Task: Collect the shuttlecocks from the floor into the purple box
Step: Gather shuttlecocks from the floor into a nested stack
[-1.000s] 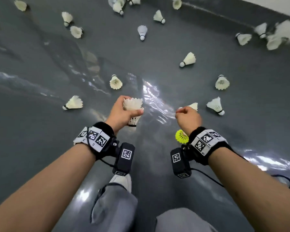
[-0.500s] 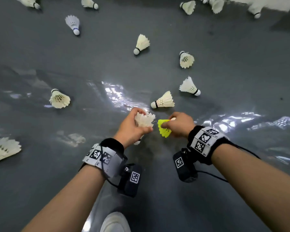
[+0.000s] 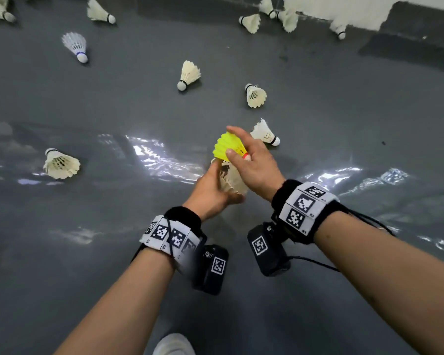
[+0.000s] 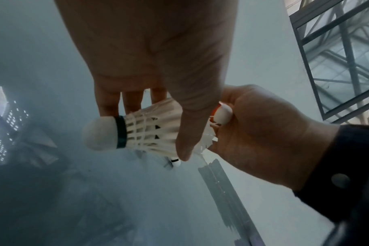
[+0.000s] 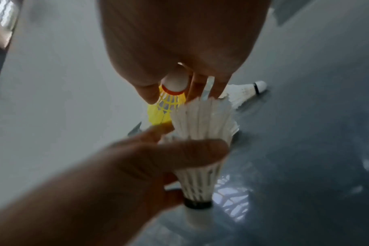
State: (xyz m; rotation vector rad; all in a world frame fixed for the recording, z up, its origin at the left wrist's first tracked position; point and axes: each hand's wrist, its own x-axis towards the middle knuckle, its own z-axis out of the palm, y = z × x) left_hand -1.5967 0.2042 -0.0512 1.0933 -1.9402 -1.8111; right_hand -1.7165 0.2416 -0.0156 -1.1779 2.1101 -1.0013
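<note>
My left hand (image 3: 215,185) grips a white feather shuttlecock (image 3: 232,181) around its skirt; in the left wrist view the thumb lies across the white shuttlecock (image 4: 145,131), whose cork has a black band. Right above it, my right hand (image 3: 251,162) pinches a yellow plastic shuttlecock (image 3: 227,147) near its red-banded cork. In the right wrist view the yellow shuttlecock (image 5: 166,106) hangs just beyond the feather tips of the white shuttlecock (image 5: 202,149). The two hands touch over the grey floor (image 3: 344,124). The purple box is not in view.
Several white shuttlecocks lie scattered on the floor: one just past my right hand (image 3: 264,134), others ahead (image 3: 255,96), (image 3: 187,75) and at the left (image 3: 60,163). More lie along the wall base (image 3: 408,24) at the top. My white shoe (image 3: 173,344) shows at the bottom edge.
My right hand has lifted the yellow shuttlecock from beside the white one to just above its feather end, and both hands have closed together. The view has shifted forward over the floor.
</note>
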